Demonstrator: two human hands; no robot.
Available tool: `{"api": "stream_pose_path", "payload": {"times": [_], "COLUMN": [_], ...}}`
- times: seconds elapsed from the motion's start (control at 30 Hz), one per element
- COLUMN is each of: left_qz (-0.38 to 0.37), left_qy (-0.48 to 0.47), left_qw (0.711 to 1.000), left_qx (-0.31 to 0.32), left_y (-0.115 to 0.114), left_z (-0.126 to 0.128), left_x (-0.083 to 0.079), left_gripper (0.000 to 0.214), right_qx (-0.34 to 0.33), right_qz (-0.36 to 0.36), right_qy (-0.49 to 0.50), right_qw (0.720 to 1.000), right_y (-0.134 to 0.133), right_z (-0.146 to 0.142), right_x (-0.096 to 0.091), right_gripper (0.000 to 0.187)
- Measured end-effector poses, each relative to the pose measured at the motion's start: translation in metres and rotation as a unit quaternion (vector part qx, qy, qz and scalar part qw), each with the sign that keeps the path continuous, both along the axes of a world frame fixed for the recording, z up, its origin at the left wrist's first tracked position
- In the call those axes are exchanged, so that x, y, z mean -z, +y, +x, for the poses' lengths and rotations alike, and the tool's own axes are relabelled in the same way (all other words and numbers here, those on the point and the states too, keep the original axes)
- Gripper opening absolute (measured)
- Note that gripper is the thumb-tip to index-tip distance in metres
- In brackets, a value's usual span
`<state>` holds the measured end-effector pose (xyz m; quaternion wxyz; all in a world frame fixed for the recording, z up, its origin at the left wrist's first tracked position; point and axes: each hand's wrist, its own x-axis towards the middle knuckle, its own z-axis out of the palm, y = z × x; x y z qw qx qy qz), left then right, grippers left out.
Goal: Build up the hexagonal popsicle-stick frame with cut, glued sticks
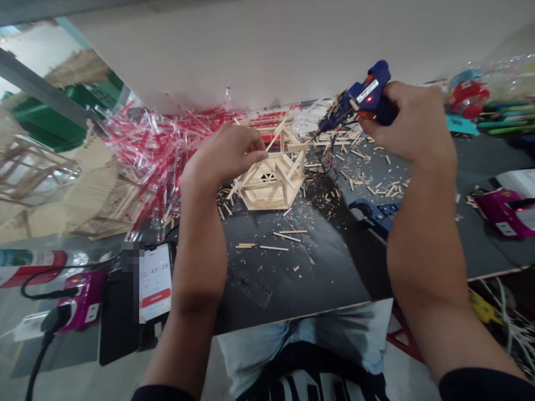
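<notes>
A small many-sided frame model (273, 197) built of thin wooden sticks stands on the dark work board (321, 278). My left hand (229, 150) is at its left upper side, thumb and fingers closed on its sticks; the fingertips are partly hidden. In my right hand (412, 120) is a blue hot glue gun (363, 97) with a small red light lit. Its nozzle points down and left, close to the model's upper right side. Whether the tip touches a stick I cannot tell.
Loose sticks (286, 236) and offcuts litter the board. Red-and-clear plastic wrappers (154, 150) pile up at the back left, beside other wooden models (92, 189). A blue clamp-like tool (376, 217), a phone (154, 284), magenta power strips (83, 301) and a clear ruler (251, 284) lie around.
</notes>
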<state>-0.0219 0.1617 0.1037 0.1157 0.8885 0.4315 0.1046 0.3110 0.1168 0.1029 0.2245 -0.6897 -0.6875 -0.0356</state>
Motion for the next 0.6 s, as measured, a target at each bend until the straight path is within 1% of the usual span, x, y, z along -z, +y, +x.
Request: {"api": "stream_pose_path", "payload": {"times": [0.1, 0.37, 0.5, 0.6], "left_qz": [0.007, -0.008, -0.015, -0.008], "left_qy": [0.004, 0.015, 0.016, 0.013], "left_qw": [1.0, 1.0, 1.0, 1.0], "left_qx": [-0.005, -0.025, -0.019, -0.018], "left_y": [0.0, -0.003, -0.002, -0.001], "left_z": [0.0, 0.005, 0.003, 0.001], "left_x": [0.0, -0.003, -0.004, -0.001], "left_gripper": [0.027, 0.026, 0.026, 0.027], "right_qx": [0.003, 0.029, 0.044, 0.046], "right_qz": [-0.001, -0.046, -0.074, -0.088], "right_qy": [-0.018, -0.033, -0.053, -0.066], "right_qw": [1.0, 0.998, 0.995, 0.993], "right_y": [0.001, -0.005, -0.009, -0.009], "right_z": [0.002, -0.007, -0.011, -0.01], "right_x": [0.001, -0.007, -0.011, -0.013], "right_gripper": [0.018, 0.037, 0.036, 0.034]}}
